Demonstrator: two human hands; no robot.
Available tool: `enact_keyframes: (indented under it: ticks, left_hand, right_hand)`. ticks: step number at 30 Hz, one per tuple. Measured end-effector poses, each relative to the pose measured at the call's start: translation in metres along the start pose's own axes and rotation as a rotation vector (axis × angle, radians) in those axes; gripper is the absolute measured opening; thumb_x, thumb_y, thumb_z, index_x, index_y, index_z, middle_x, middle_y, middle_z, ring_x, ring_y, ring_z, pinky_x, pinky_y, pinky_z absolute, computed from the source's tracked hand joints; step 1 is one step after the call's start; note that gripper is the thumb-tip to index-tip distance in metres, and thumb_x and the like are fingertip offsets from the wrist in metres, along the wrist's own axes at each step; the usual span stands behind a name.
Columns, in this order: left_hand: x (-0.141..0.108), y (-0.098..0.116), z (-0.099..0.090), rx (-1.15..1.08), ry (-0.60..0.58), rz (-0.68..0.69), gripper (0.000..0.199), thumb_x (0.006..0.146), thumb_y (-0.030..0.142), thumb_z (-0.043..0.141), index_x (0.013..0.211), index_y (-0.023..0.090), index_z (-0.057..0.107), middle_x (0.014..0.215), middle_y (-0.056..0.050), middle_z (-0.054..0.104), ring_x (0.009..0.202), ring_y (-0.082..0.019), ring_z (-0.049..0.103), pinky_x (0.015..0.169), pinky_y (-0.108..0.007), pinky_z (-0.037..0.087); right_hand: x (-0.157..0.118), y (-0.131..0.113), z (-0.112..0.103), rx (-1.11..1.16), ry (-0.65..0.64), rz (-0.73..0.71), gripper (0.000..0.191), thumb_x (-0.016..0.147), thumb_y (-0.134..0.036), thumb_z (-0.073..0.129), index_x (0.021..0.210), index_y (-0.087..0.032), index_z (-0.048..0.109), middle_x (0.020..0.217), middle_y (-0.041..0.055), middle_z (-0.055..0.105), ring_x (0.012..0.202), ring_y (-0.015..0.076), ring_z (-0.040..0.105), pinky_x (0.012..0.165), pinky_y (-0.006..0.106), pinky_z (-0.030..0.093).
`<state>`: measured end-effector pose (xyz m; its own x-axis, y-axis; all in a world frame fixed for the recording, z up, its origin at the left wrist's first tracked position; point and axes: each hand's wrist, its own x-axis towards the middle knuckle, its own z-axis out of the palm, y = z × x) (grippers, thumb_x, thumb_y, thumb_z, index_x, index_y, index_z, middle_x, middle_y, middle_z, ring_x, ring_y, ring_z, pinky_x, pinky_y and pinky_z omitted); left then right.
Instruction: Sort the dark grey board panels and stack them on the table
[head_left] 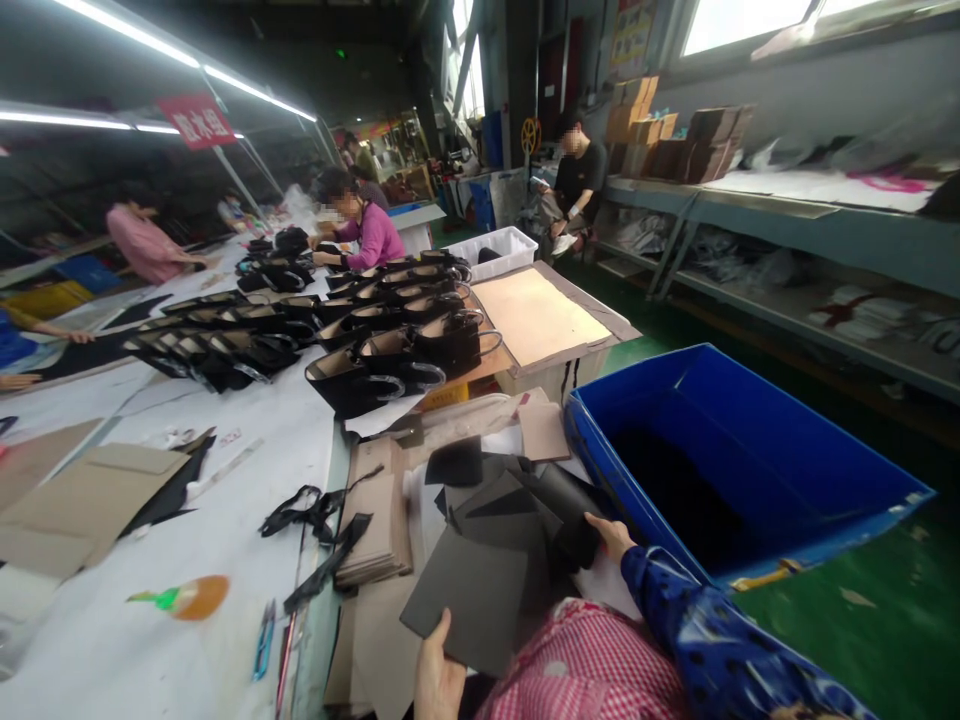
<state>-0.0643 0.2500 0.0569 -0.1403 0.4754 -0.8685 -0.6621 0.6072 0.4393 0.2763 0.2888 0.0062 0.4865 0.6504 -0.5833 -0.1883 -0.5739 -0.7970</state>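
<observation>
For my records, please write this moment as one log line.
left hand: holds dark grey sheet | right hand: touches black piece | nearby: blue bin

Cannot see the left hand (440,672) fully: partly hidden under the grey sheet (472,595), cut off by the bottom edge. Cannot make out the dark contents (664,480) of the blue bin (780,430), or the blurred bottle (202,598) sharply.

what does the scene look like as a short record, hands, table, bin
left hand: on a dark grey sheet
right hand: at a dark piece, beside the blue bin
blue bin: right of the sheets, dark inside
white table: orange bottle, blue snips
black bags: in rows, beyond the sheets
</observation>
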Motion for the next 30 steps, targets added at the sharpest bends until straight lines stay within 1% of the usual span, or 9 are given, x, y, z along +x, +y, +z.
enact_keyframes:
  ticks: [4,10,15,17,19,21,25,27,30]
  left_hand:
    - [-0.007,0.001,0.001,-0.034,-0.026,0.004,0.040,0.092,0.021,0.059,0.131,0.013,0.057,0.113,-0.017,0.076,0.114,-0.029,0.067,0.100,-0.040,0.056]
    - [-0.023,0.019,0.019,-0.052,-0.165,0.051,0.043,0.087,0.014,0.065,0.129,0.007,0.059,0.093,-0.012,0.079,0.100,-0.027,0.074,0.100,-0.041,0.054]
    - [-0.039,0.034,0.032,-0.061,-0.313,-0.018,0.039,0.092,0.028,0.063,0.123,0.004,0.065,0.108,-0.018,0.076,0.110,-0.029,0.070,0.102,-0.042,0.052]
    - [-0.047,0.036,0.025,-0.056,-0.317,-0.059,0.052,0.091,0.044,0.062,0.124,0.004,0.065,0.111,-0.020,0.075,0.112,-0.032,0.069,0.100,-0.045,0.053]
    - [-0.053,0.035,0.009,-0.053,-0.282,-0.079,0.059,0.085,0.045,0.070,0.127,0.004,0.063,0.110,-0.021,0.075,0.110,-0.034,0.070,0.098,-0.047,0.054]
    - [-0.056,0.030,-0.013,-0.065,-0.209,-0.073,0.060,0.080,0.030,0.076,0.133,0.006,0.059,0.107,-0.019,0.077,0.106,-0.033,0.071,0.096,-0.046,0.055]
    - [-0.054,0.020,-0.057,-0.139,-0.029,-0.051,0.064,0.084,0.022,0.071,0.142,0.008,0.050,0.098,-0.016,0.079,0.099,-0.033,0.073,0.090,-0.045,0.059]
    - [-0.051,0.015,-0.072,-0.183,0.033,-0.047,0.064,0.086,0.024,0.068,0.144,0.007,0.047,0.091,-0.015,0.079,0.099,-0.033,0.073,0.087,-0.044,0.060]
    - [-0.046,0.008,-0.085,-0.256,0.081,-0.024,0.064,0.088,0.025,0.065,0.147,0.009,0.044,0.087,-0.013,0.080,0.101,-0.032,0.073,0.087,-0.044,0.061]
  right_hand:
    - [0.004,-0.007,-0.010,0.006,-0.078,-0.034,0.032,0.097,-0.043,0.058,0.109,-0.015,0.065,0.097,0.0062,0.070,0.078,0.0158,0.068,0.071,0.033,0.058]
    - [-0.017,-0.069,-0.013,-0.073,-0.404,-0.452,0.053,0.083,-0.064,0.064,0.107,-0.017,0.073,0.105,0.0099,0.075,0.098,0.0270,0.069,0.092,0.039,0.053]
    - [-0.060,-0.102,0.040,-0.377,-0.874,-0.775,0.027,0.088,-0.042,0.062,0.094,-0.022,0.081,0.110,0.0094,0.074,0.111,0.0272,0.063,0.104,0.044,0.044]
    - [-0.079,-0.099,0.066,-0.520,-1.035,-0.873,0.024,0.087,-0.026,0.058,0.090,-0.028,0.082,0.106,0.0059,0.075,0.114,0.0245,0.060,0.110,0.045,0.038]
    - [-0.092,-0.089,0.086,-0.651,-1.115,-0.920,0.034,0.082,-0.013,0.055,0.090,-0.032,0.082,0.108,0.0017,0.075,0.118,0.0214,0.058,0.112,0.043,0.035]
    - [-0.092,-0.077,0.100,-0.758,-1.063,-0.904,0.044,0.079,-0.008,0.054,0.106,-0.033,0.078,0.126,0.0005,0.069,0.128,0.0205,0.052,0.114,0.041,0.033]
    - [-0.064,-0.051,0.112,-0.949,-0.671,-0.690,0.059,0.084,-0.016,0.062,0.142,-0.021,0.054,0.151,0.0155,0.047,0.142,0.0335,0.036,0.116,0.058,0.025]
    - [-0.048,-0.037,0.114,-1.028,-0.539,-0.557,0.058,0.085,-0.026,0.069,0.139,-0.016,0.053,0.145,0.0180,0.050,0.137,0.0370,0.042,0.112,0.063,0.030]
    - [-0.032,-0.023,0.116,-1.049,-0.488,-0.410,0.040,0.090,-0.037,0.068,0.124,-0.016,0.061,0.130,0.0112,0.060,0.120,0.0287,0.057,0.104,0.055,0.044]
